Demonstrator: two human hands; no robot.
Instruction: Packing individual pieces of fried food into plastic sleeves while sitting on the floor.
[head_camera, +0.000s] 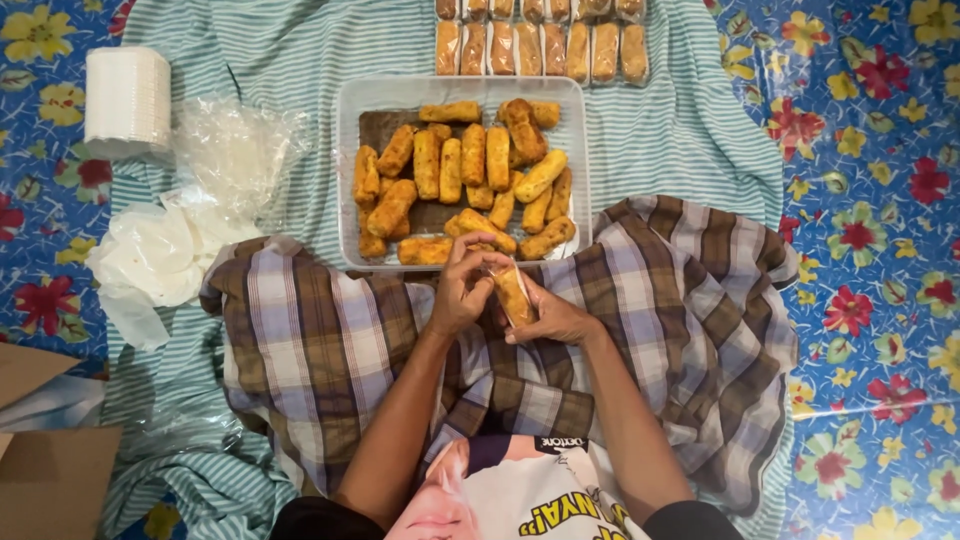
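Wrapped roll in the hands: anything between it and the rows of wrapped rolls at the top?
Yes. The tray of unwrapped fried rolls lies between the wrapped roll, held by left hand and right hand, and the wrapped rows.

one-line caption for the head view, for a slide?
Both hands, left and right, hold a wrapped fried roll above a tray of unwrapped rolls.

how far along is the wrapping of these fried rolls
Done: two rows of clear-wrapped golden rolls lie beyond the tray on the striped cloth. In hand: left hand and right hand hold one fried roll in clear plastic. Left: the white rectangular tray holds some two dozen unwrapped fried rolls.
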